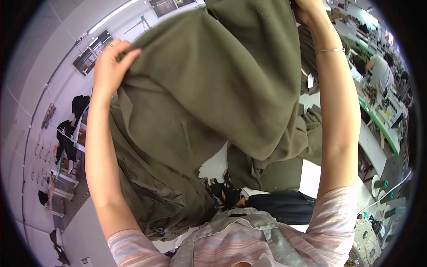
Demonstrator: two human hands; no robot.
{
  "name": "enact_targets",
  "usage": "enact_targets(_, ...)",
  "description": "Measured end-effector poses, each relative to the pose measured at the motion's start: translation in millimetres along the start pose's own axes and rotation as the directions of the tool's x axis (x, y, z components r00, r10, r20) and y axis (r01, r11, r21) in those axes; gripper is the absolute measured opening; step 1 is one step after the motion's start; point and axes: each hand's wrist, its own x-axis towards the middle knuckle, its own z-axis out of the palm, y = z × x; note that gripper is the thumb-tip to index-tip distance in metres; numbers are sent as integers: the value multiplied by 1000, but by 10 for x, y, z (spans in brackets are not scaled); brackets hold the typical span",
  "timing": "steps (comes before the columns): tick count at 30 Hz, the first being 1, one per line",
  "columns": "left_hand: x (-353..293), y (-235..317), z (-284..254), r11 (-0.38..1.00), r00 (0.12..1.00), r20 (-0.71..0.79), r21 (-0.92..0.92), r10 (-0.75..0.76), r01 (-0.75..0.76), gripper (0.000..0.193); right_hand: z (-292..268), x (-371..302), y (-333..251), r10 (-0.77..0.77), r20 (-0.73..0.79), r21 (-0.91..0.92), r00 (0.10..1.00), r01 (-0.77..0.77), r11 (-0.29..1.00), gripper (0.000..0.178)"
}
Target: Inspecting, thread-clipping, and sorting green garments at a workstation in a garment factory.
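A large olive-green garment (200, 80) is held up in front of me, hanging in broad folds; its exact kind cannot be made out. A narrow welt-like slit shows on its cloth. At the upper left, my left hand (111, 64) pinches the garment's edge between thumb and fingers. My right hand (309, 10) is raised to the top edge of the view, closed on the garment's other side, with its fingertips partly hidden. Below the raised cloth, more olive-green fabric (280, 173) lies bunched on the white table (310, 175).
Close to my body lie a dark folded cloth (284, 205) and a black strappy item (224, 191). Thread cones (378, 183) and a sewing machine part (367, 238) stand at the lower right. Further right, a person (381, 73) sits among worktables. Black garments (66, 138) hang at the left.
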Motion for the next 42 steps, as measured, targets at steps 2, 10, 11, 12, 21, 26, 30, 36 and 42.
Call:
enact_targets(2,115,-89,-111,970,968,-220,-185,117,-159,21,137,-6,-88,-1,6,76,1000,1,997,16)
enact_targets(10,-251,182,601,888,975,218,-440,-40,135,33,123,-478,81,201,166,-120,966,-182,976,15)
enact_targets(11,-303,209,664,888,975,216,-440,-43,137,33,133,-478,60,199,153,-121,968,-182,976,14)
enact_targets(12,-372,383,670,548,917,368,-740,-154,389,34,124,-468,64,200,137,-123,970,-184,975,14)
enact_targets(21,-652,753,524,989,988,126,129,-88,71,46,261,-428,-229,222,182,-233,958,-177,956,11)
enact_targets(26,-844,663,753,983,964,-259,183,65,-17,38,506,-498,-424,263,172,-144,949,-240,960,12)
enact_targets(30,-994,1213,1339,917,955,67,-268,-287,295,32,697,-604,-464,218,211,-185,953,-180,966,13)
enact_targets(36,-852,1341,1838,799,924,-18,-508,-382,321,28,656,-625,-309,144,336,-137,931,-103,985,17)
enact_targets(42,-715,802,1273,-77,785,345,-931,-515,358,49,147,-318,-212,103,209,-186,973,-63,980,19)
